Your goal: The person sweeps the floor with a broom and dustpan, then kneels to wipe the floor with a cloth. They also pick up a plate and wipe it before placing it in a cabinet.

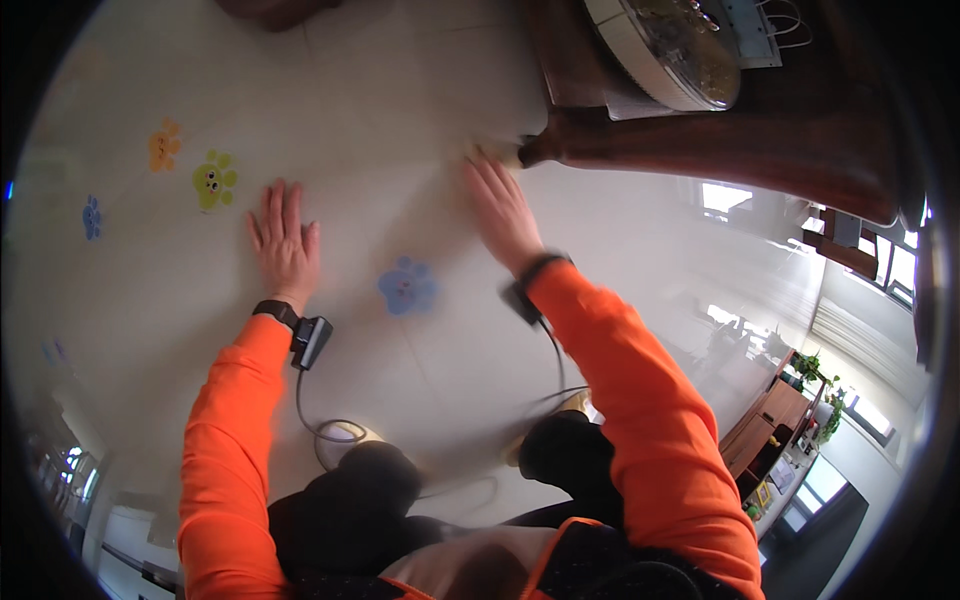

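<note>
My left hand [285, 244] lies palm down on the glossy pale floor [360, 202], fingers spread, holding nothing. Just beyond it are a green paw-print sticker [214, 180] and an orange one [163, 145]. My right hand [501, 206] reaches forward near the foot of a dark wooden furniture leg [546, 142]. A pale yellowish thing [480, 148], blurred, shows at its fingertips; whether the hand grips it I cannot tell. Between my hands a blue paw-print sticker [407, 286] is on the floor. Each wrist bears a black strap with a small cabled device.
A dark wooden table [750, 142] at the upper right carries a round ribbed container [637, 60] and a pale paper bag [752, 34]. A small blue paw sticker [91, 217] is at the far left. Cables hang near my feet. A wooden cabinet [769, 424] and potted plants [829, 409] stand right.
</note>
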Action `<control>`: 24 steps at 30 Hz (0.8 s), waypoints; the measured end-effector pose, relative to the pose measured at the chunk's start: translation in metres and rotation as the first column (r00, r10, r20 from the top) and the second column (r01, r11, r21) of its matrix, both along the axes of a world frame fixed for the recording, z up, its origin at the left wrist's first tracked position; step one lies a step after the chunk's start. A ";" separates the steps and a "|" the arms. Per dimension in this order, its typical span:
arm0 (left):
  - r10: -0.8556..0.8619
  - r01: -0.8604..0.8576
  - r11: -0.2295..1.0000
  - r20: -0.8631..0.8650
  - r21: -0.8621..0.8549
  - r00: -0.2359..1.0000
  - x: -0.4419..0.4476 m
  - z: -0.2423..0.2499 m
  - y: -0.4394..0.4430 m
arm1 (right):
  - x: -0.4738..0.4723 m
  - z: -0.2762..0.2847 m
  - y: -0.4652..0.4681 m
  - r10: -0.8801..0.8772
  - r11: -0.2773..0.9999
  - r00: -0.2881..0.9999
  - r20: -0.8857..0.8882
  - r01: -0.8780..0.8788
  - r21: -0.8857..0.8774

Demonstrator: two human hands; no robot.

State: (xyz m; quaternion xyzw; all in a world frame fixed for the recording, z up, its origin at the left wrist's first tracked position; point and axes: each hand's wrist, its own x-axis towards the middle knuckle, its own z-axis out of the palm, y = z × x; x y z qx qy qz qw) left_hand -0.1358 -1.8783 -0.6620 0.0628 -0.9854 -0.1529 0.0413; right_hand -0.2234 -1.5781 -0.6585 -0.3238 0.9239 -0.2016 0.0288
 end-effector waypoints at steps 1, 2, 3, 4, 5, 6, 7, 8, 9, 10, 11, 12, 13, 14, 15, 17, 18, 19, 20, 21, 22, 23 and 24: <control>-0.007 0.007 1.000 0.014 -0.009 1.000 0.000 -0.002 -0.001 | -0.010 -0.012 -0.014 -0.036 0.999 0.996 -0.082 0.039 0.027; -0.023 0.023 1.000 -0.009 -0.019 1.000 0.001 -0.004 -0.003 | -0.013 -0.018 -0.019 -0.069 0.997 0.996 -0.050 0.066 -0.045; -0.035 0.034 0.999 -0.022 -0.023 0.999 0.001 -0.006 -0.005 | -0.011 -0.021 -0.012 -0.083 0.997 0.997 0.003 0.083 0.006; -0.058 0.056 0.998 -0.078 -0.025 0.995 0.000 -0.010 -0.007 | 0.001 -0.025 -0.004 -0.051 0.998 0.999 0.015 0.050 0.035; -0.055 0.053 0.998 -0.062 -0.033 0.997 -0.001 -0.012 -0.009 | 0.018 -0.023 0.013 0.042 0.994 0.999 0.013 -0.043 0.096; -0.059 0.056 0.998 -0.079 -0.037 0.995 0.000 -0.014 -0.010 | 0.032 -0.012 0.050 -0.070 0.980 0.996 0.046 0.060 0.187; -0.056 0.053 0.998 -0.090 -0.038 0.994 0.002 -0.015 -0.009 | 0.040 -0.002 0.095 -0.062 0.941 0.996 0.060 0.038 0.337; -0.049 0.045 0.998 -0.104 -0.033 0.993 0.002 -0.016 -0.009 | 0.037 0.004 0.142 -0.288 0.929 0.956 0.049 0.266 0.257; -0.045 0.041 0.998 -0.094 -0.042 0.995 0.004 -0.016 -0.008 | 0.031 0.005 0.174 -0.590 0.803 0.769 0.247 0.591 0.078; -0.041 0.036 0.998 -0.094 -0.054 0.995 0.003 -0.016 -0.008 | 0.030 0.007 0.191 -0.756 0.515 0.481 0.444 0.856 -0.051; -0.030 0.024 0.996 -0.066 -0.090 0.997 0.003 -0.016 -0.007 | 0.027 0.009 0.197 -0.919 0.390 0.380 0.099 0.915 0.104; -0.022 0.016 0.995 -0.069 -0.095 0.997 0.002 -0.015 -0.007 | 0.027 0.011 0.188 -0.844 0.537 0.529 0.090 0.834 0.124; -0.036 0.029 0.997 -0.098 -0.071 0.994 0.002 -0.014 -0.007 | 0.030 0.013 0.167 -0.755 0.656 0.648 0.097 0.750 0.090; -0.036 0.030 0.997 -0.091 -0.067 0.995 0.002 -0.014 -0.008 | 0.047 0.013 0.134 -0.569 0.820 0.822 0.033 0.564 0.095; -0.038 0.030 0.996 -0.091 -0.080 0.995 0.002 -0.013 -0.008 | 0.074 0.018 0.099 -0.400 0.910 0.915 0.044 0.391 0.140; -0.039 0.034 0.998 -0.088 -0.051 0.995 0.001 -0.012 -0.009 | 0.111 0.033 0.082 -0.110 0.976 0.963 0.246 0.058 0.208; -0.065 0.057 0.996 -0.110 -0.074 0.992 0.000 -0.012 -0.010 | 0.129 0.035 0.087 0.028 0.946 0.908 0.417 -0.159 0.283; -0.048 0.044 0.998 -0.083 -0.051 0.995 0.001 -0.011 -0.009 | 0.134 0.037 0.109 -0.044 0.940 0.923 0.381 -0.091 0.328; -0.040 0.036 0.998 -0.075 -0.057 0.996 0.001 -0.011 -0.009 | 0.125 0.039 0.141 -0.115 0.959 0.989 0.097 0.085 0.269; -0.034 0.031 0.998 -0.060 -0.056 0.998 0.003 -0.010 -0.008 | 0.122 0.029 0.172 -0.295 0.945 0.955 0.023 0.289 0.151; -0.029 0.025 0.998 -0.056 -0.062 0.998 0.004 -0.010 -0.008 | 0.111 0.023 0.201 -0.647 0.741 0.725 0.237 0.670 -0.028; -0.024 0.019 0.997 -0.065 -0.070 0.998 0.003 -0.010 -0.007 | 0.119 0.007 0.209 -0.738 0.606 0.615 0.278 0.785 -0.130; -0.018 0.012 0.997 -0.077 -0.076 0.997 0.003 -0.010 -0.007 | 0.119 -0.001 0.218 -0.811 0.492 0.499 0.306 0.864 -0.105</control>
